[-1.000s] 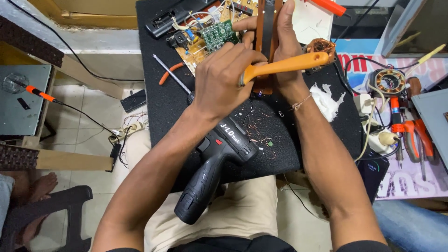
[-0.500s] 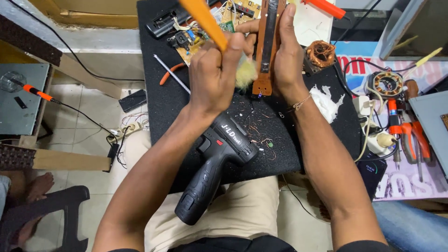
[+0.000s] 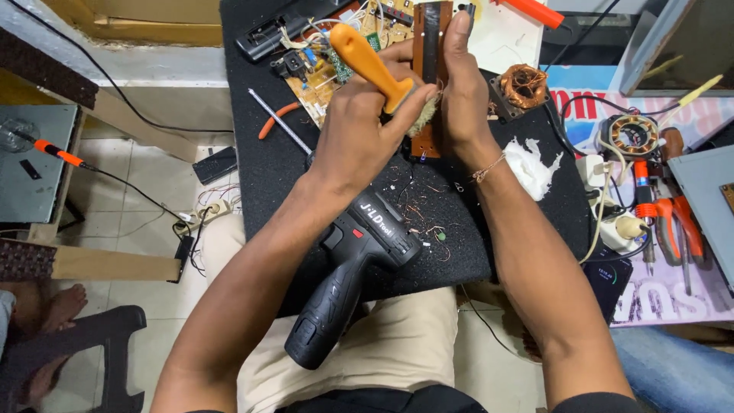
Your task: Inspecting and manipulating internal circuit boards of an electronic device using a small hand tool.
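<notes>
My left hand grips a brush with an orange handle, its pale bristles pressed against a long narrow brown circuit board. My right hand holds that board upright on its lower end over a black mat. The board's lower half is partly hidden behind my fingers. A black cordless drill lies on the mat's near edge and on my lap, under my left forearm.
On the mat lie a larger tan circuit board, a thin metal rod, orange-handled pliers, a copper coil, white tissue and wire scraps. Tools, a motor stator and a phone are at right.
My left hand swung the brush: the handle pointed right, then up-left, and now angles up-left with the bristles on the board. My right hand kept holding the board.
</notes>
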